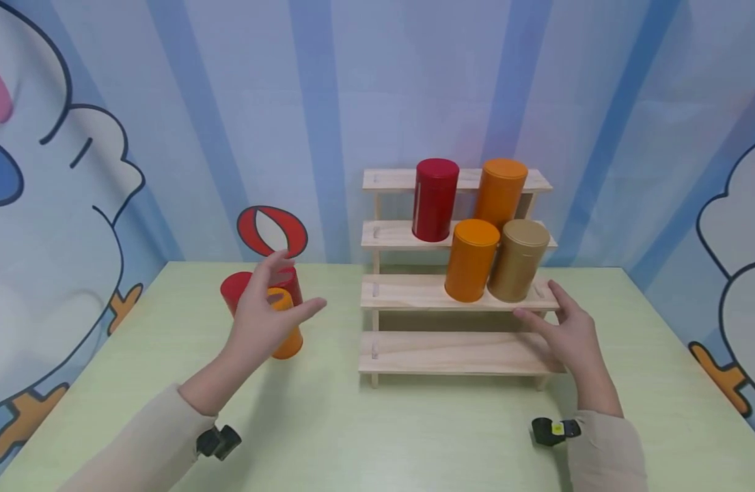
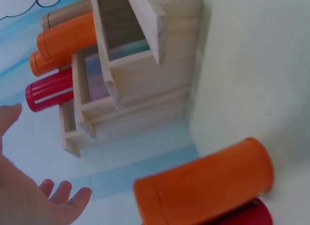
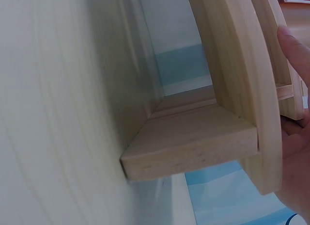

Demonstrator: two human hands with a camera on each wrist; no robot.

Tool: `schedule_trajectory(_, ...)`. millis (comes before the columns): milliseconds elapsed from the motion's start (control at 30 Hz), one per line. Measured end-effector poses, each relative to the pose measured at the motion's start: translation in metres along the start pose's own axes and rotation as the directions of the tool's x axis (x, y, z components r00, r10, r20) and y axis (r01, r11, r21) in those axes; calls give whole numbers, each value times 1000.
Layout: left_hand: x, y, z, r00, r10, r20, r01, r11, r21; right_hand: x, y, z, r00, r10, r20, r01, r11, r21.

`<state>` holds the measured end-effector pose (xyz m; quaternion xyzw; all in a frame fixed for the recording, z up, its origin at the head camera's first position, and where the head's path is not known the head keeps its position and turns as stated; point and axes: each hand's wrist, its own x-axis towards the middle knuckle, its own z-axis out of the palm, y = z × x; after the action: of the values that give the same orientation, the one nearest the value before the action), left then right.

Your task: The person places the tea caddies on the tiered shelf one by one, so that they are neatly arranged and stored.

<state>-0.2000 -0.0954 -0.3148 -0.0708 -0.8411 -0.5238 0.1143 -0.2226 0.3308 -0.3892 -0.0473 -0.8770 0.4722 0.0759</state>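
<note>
My left hand (image 1: 260, 318) is raised with thumb and fingers spread, holding nothing. Behind it, partly hidden, stand an orange canister (image 1: 287, 345) and two red canisters, one of them at the left (image 1: 234, 290). In the left wrist view the hand (image 2: 34, 200) is apart from the orange canister (image 2: 208, 181). My right hand (image 1: 570, 331) grips the right end of a tiered wooden display rack (image 1: 408, 292), thumb at a board's front edge. On that board stand an orange canister (image 1: 472, 263) and a gold canister (image 1: 518, 263).
A red canister (image 1: 435, 201) stands one tier higher, beside another orange canister (image 1: 501, 188) whose base is hidden. The rack rests on a pale green table (image 1: 445, 437). A blue striped cartoon backdrop (image 1: 389, 82) rises behind the table.
</note>
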Motion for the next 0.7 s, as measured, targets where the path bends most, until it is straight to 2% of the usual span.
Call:
schedule_trajectory(167, -5, -21, -10, 998, -24, -56, 23, 1000, -12, 0, 0, 0, 1000, -2, -3, 1, 1000, -8)
schedule_trajectory(367, -9, -41, -19, 988, -98, -121, 94, 995, -39, 0, 0, 0, 1000, -2, -2, 2, 1000, -8)
schedule_trajectory(700, -6, -66, -19, 973, -170, -154, 163, 985, -60, -1, 0, 0, 1000, -2, -4, 2, 1000, 2)
